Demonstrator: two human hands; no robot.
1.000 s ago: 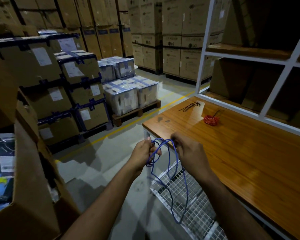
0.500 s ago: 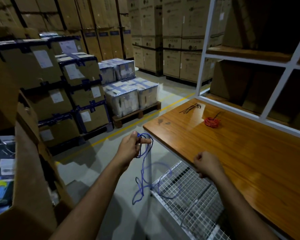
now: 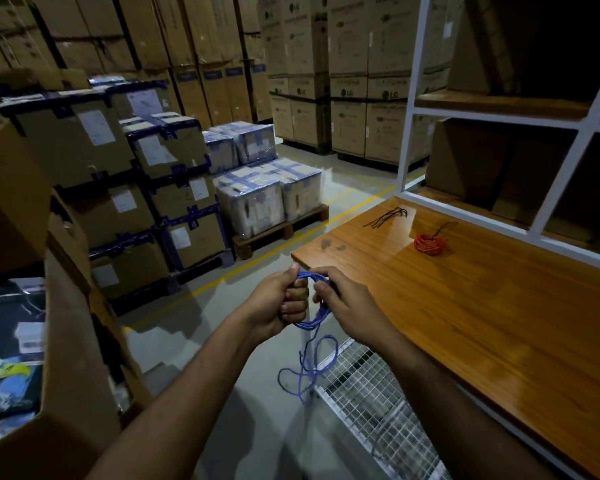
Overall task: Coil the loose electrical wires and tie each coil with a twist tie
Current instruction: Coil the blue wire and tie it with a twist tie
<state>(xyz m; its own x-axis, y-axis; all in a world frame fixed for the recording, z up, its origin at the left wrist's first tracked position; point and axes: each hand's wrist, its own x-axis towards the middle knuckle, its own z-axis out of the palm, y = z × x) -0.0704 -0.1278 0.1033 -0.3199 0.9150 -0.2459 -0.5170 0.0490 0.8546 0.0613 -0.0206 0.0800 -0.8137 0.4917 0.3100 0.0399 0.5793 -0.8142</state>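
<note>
A blue wire is looped between my hands, in front of the near left corner of the wooden table. My left hand grips the loops in a fist. My right hand pinches the same loops at their top. The loose tail of the wire hangs below my hands, over a wire mesh shelf. A red wire coil lies on the table at the far side. A small bunch of black twist ties lies near the table's far left corner.
A white metal rack with cardboard boxes stands behind the table. An open cardboard box is close on my left. Stacked taped cartons and a pallet of wrapped boxes fill the floor ahead.
My right hand has come back from the table edge to the loops in my left hand. More of the blue wire is gathered into the coil, and the hanging tail is shorter.
</note>
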